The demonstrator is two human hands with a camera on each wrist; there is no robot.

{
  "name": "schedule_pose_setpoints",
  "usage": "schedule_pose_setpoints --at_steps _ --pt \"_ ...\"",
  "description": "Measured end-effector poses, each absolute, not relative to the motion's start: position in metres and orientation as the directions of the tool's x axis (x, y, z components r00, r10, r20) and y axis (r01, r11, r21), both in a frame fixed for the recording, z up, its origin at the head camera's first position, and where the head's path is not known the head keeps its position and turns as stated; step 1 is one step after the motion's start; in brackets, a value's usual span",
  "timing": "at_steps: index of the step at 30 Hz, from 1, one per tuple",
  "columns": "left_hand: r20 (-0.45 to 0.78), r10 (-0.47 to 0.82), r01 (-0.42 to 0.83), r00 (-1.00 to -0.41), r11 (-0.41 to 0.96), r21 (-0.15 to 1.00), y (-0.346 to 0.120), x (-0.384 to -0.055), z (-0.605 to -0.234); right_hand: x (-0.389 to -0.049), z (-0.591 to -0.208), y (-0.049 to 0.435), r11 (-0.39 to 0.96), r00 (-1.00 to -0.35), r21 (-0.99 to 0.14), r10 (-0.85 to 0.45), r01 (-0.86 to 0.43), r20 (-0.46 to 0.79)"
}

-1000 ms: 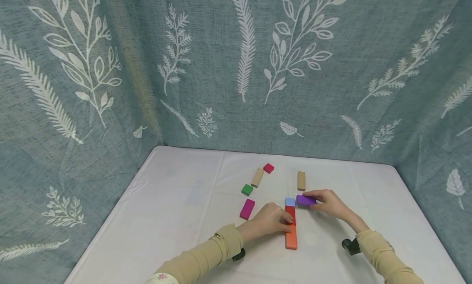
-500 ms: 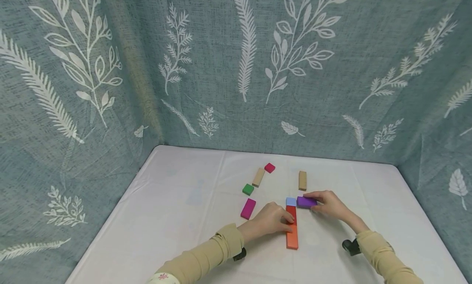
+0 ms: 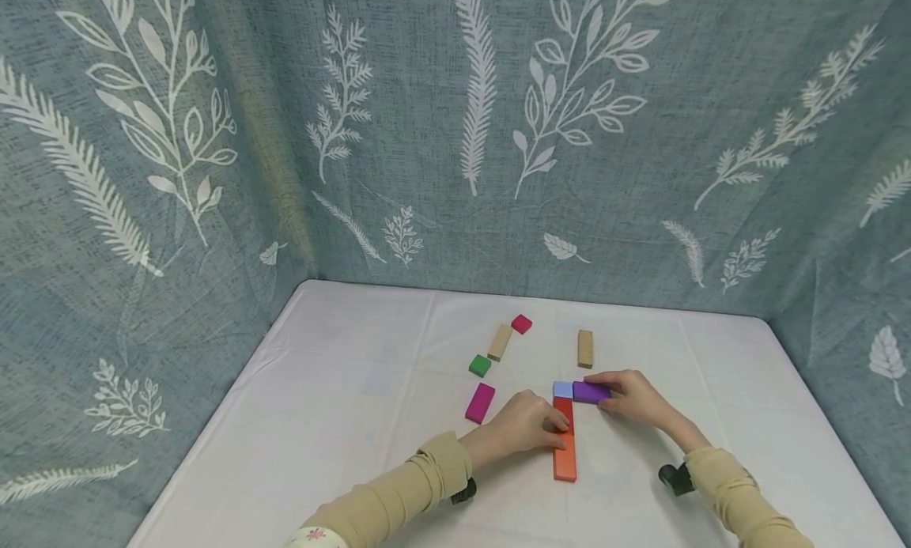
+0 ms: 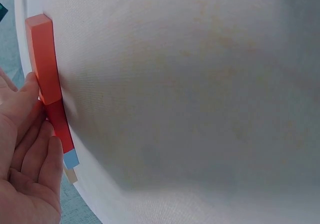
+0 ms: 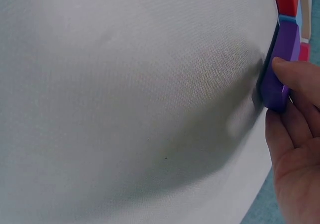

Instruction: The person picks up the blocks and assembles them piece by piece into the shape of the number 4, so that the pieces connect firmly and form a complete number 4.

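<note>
An orange block [image 3: 565, 463], a red block [image 3: 563, 410] and a light blue block [image 3: 563, 389] form a straight line on the white cloth. My left hand [image 3: 522, 423] bends over the seam of the orange and red blocks; in the left wrist view its thumb touches the orange block [image 4: 42, 59] and its fingers lie by the red block [image 4: 59, 126]. At the line's far end, my right hand [image 3: 636, 395] pinches a purple block [image 3: 589, 392] between thumb and fingers. That block lies crosswise, its left end against the light blue block's right side.
Left of the line are a magenta block [image 3: 480, 402], a green block [image 3: 480, 365], a wooden block [image 3: 500, 342] and a crimson block [image 3: 522, 324]. Another wooden block [image 3: 585, 349] stands beyond the purple one. A patterned curtain [image 3: 455, 137] hangs behind the table.
The purple block has come down to the cloth and straightened, and the small gap between it and the light blue block has closed. My left hand has stayed in place.
</note>
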State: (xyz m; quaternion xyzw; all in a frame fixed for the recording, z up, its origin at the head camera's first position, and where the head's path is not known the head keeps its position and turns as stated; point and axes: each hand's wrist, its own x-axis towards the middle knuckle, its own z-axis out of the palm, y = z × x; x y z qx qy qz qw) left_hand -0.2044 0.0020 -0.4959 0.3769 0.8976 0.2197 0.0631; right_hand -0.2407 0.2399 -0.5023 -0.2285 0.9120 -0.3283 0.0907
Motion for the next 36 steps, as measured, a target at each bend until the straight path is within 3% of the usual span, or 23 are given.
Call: schedule_pose_setpoints --at_steps 36 --pt "0.034 0.692 0.631 -0.721 0.635 0.447 0.0030 -0.2051 -0.4975 -0.2390 -0.5035 0.2362 0.688 -0.889 -0.654 -0.454 -0.313 -0.052"
